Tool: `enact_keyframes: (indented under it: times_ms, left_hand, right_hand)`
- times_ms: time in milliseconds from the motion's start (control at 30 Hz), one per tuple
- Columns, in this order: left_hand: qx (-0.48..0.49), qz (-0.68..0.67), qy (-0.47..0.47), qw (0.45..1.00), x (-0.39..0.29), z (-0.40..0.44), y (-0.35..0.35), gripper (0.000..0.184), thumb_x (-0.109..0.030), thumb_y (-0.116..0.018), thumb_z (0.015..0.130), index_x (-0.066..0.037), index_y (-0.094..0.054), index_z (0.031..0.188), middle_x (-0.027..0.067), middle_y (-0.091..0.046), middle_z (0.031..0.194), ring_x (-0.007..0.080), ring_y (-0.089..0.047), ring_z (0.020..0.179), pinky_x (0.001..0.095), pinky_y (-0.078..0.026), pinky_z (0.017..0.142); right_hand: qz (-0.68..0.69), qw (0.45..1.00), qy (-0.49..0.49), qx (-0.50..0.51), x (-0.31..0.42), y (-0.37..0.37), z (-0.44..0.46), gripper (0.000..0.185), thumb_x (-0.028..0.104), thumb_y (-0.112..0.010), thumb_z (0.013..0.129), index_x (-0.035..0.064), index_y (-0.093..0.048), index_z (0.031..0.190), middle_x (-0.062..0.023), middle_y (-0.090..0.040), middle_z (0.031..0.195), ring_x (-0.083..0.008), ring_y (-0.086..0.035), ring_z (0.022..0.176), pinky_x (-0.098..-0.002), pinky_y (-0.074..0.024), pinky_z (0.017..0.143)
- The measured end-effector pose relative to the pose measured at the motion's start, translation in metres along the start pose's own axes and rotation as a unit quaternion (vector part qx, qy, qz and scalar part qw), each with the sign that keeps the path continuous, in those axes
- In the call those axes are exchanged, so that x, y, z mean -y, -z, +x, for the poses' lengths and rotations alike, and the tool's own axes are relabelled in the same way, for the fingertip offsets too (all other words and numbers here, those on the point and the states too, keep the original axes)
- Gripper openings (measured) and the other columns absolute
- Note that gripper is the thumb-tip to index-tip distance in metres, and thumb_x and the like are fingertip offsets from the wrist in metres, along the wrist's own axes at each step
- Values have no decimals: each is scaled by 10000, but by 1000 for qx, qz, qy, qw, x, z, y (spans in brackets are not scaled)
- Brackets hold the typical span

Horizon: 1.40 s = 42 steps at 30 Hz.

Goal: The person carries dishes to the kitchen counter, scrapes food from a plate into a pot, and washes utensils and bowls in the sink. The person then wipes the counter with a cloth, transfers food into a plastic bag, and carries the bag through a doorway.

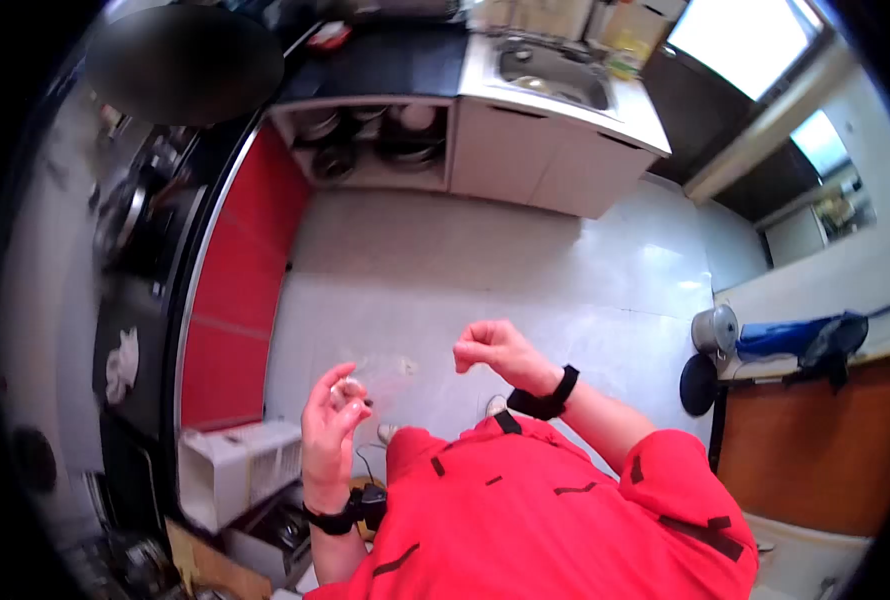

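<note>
My left hand (327, 432) is raised at the lower middle, with its fingers curled around a small whitish thing (346, 391) that has a dark spot by the fingertips. Its kind is too small to make out. Beside those fingers is a faint, see-through patch (395, 370), like thin clear plastic; I cannot tell whether it is held or lies on the floor. Further right, my right hand (500, 352) is closed in a pinch, and whatever may be between its fingertips is hidden. Both wrists wear black bands, and a thin dark cord hangs near the left one.
A red-fronted counter (240, 270) runs along the left, with a white slotted box (230, 470) at its near end. Ahead are open shelves with pots and a sink (555, 78). On the right are a metal pot (715, 330) and blue cloth (780, 338). Grey floor (445, 250) lies between.
</note>
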<state>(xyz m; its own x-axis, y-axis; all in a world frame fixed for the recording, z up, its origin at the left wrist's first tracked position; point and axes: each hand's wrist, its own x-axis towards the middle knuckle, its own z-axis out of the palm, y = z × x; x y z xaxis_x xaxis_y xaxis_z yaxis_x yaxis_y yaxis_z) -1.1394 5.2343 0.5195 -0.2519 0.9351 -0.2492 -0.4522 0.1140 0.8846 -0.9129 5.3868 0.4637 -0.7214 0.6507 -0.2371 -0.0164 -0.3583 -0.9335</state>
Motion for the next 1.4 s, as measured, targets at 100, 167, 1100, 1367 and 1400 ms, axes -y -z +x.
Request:
enact_keyframes:
  times_ms: [100, 167, 1100, 1367, 1400]
  left_hand:
    - [29, 13, 14, 999, 9, 43, -78, 459, -40, -541, 802, 0, -437, 1247, 72, -534, 949, 105, -535, 776, 235, -452, 752]
    - [55, 20, 11, 998, 16, 72, -122, 438, -43, -533, 816, 3, -438, 1241, 79, -539, 945, 108, -539, 777, 237, -453, 744]
    - [210, 111, 99, 966, 38, 510, -407, 247, -61, -565, 838, -19, -564, 1082, 3, -562, 851, 54, -517, 770, 200, -438, 692]
    - [20, 79, 52, 995, 13, 568, -396, 238, -46, -553, 833, -22, -564, 1070, 4, -569, 858, 57, -525, 738, 205, -443, 680]
    - [-20, 63, 41, 997, 12, 574, -398, 243, -43, -551, 832, -18, -559, 1074, 4, -567, 851, 58, -525, 730, 208, -445, 678]
  right_hand:
    - [-12, 995, 14, -96, 13, 91, -48, 270, 203, -521, 927, 8, -567, 747, -48, -602, 682, -120, -569, 641, -260, -466, 638]
    - [39, 986, 29, -157, 23, 141, -82, 308, 238, -508, 939, 26, -554, 721, -20, -558, 603, -102, -549, 562, -235, -447, 545]
    - [-113, 924, 140, -338, 284, 616, 145, 239, 174, -532, 916, 9, -599, 756, 6, -537, 619, -57, -482, 545, -199, -389, 507]
    - [-128, 972, 93, -176, 338, 756, 348, 213, 175, -516, 898, 1, -640, 900, -28, -626, 821, -94, -577, 762, -230, -470, 689]
    - [-136, 973, 84, -165, 344, 772, 376, 219, 179, -512, 899, 2, -636, 930, -30, -624, 863, -99, -572, 798, -240, -469, 704]
